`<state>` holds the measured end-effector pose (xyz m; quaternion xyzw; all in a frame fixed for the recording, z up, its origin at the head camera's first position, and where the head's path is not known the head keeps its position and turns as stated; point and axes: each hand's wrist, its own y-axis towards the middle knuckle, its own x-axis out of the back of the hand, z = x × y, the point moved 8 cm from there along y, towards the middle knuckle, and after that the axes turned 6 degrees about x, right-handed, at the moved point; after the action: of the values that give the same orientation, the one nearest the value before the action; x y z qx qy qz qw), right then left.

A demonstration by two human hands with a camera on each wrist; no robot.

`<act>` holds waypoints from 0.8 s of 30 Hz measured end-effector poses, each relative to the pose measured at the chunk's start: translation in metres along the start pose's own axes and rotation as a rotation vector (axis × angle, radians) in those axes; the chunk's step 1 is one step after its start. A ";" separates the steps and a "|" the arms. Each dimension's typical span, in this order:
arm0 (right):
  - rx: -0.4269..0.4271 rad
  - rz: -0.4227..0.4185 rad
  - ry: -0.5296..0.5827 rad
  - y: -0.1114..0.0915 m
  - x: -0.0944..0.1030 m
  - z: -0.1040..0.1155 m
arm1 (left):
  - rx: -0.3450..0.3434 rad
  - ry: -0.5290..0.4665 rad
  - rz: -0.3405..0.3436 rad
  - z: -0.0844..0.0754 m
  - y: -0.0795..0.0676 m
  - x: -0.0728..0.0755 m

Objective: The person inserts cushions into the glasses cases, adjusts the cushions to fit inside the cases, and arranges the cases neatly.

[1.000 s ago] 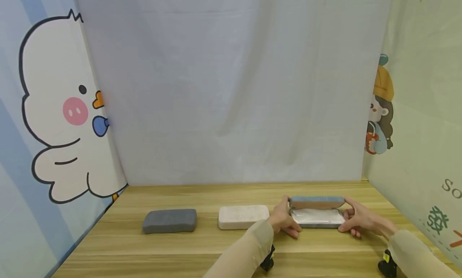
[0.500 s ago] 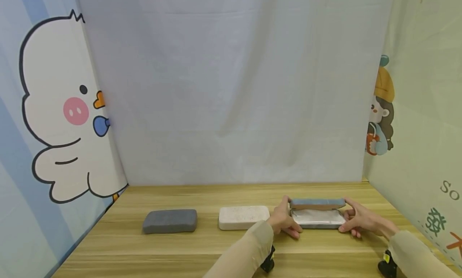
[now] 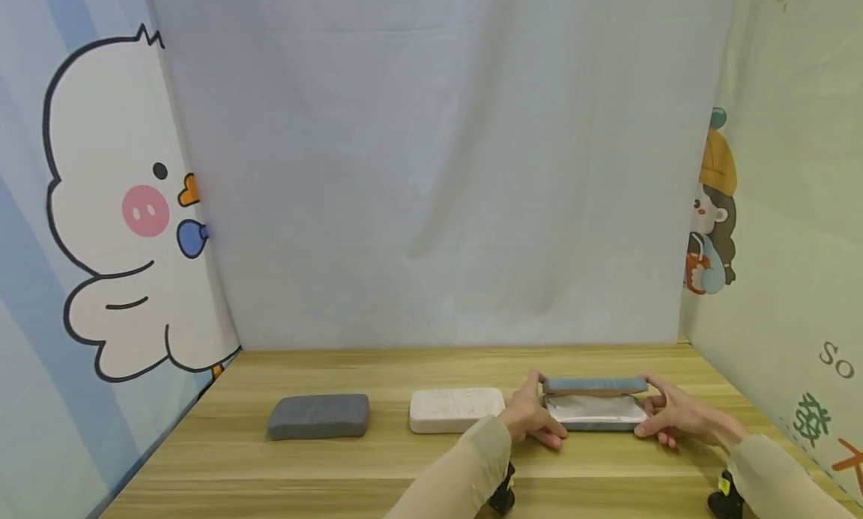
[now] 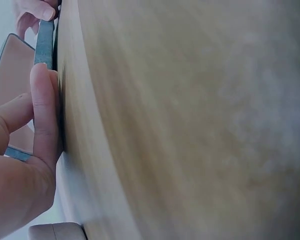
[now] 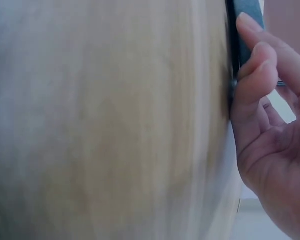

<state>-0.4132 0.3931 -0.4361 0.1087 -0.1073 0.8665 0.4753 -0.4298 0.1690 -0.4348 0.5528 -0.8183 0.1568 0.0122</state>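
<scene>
A blue-grey glasses case [image 3: 595,386] sits on the table at the right, its lid partly raised and its inside lined in pale pink. A shiny silvery sheet or packet [image 3: 596,409] lies in its lower half. My left hand [image 3: 529,413] grips the left end, thumb at the front edge and a finger up at the lid. At the opposite end my right hand [image 3: 670,410] holds the case the same way. Both wrist views show digits against the case's blue-grey front edge [image 4: 45,45], close to the tabletop.
Left of the held case lies a closed whitish case [image 3: 457,410], near my left wrist. Farther left is a closed dark grey case [image 3: 319,416]. A pale curtain [image 3: 431,167] hangs behind the wooden table [image 3: 323,463], with printed cloths at both sides.
The lid of the blue-grey glasses case has come down a little, so less of its lining shows. Both hands stay at its ends. The head view has shifted slightly.
</scene>
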 end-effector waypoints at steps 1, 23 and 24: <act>0.010 0.004 0.000 0.001 0.000 0.000 | -0.004 -0.002 -0.004 0.000 0.000 0.000; 0.038 -0.010 -0.095 0.000 -0.002 0.005 | -0.082 0.132 -0.007 -0.009 -0.006 0.001; 0.046 -0.011 -0.107 0.001 -0.002 0.006 | -0.085 0.133 -0.007 -0.009 -0.007 0.001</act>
<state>-0.4120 0.3892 -0.4311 0.1665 -0.1123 0.8589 0.4712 -0.4250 0.1679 -0.4247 0.5429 -0.8198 0.1583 0.0905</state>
